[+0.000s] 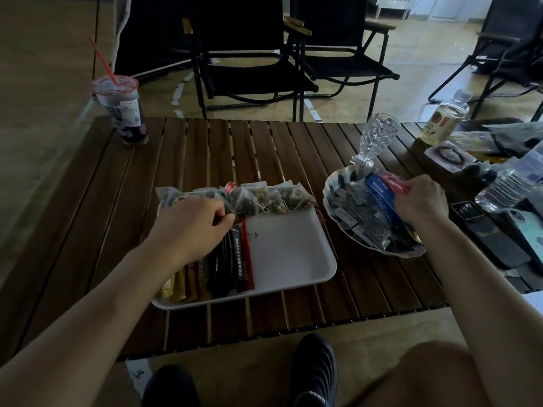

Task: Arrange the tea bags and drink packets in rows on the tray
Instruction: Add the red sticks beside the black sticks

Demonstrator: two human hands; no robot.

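The table (pixel 264 148) is dark wood slats — a bit shiny. The tray (pixel 293 254) looks like smooth white plastic. The drink packets (pixel 239 259) are glossy, the tea bags (pixel 276 198) thin and see-through — the glass (pixel 377 139) clear and bumpy.

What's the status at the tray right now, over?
Left hand gripping stick packets on tray. Right hand pinching red packet over dish. Tea bags rowed along far edge. Nothing blocking.

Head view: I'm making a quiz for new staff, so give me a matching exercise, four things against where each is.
1 tea bags
2 stick packets
3 red packet
4 lidded cup

A far-left corner of the table
B pinched by the right hand over the dish
C row along the far edge of the tray
D row at the tray's near left

Pairs: 1-C, 2-D, 3-B, 4-A
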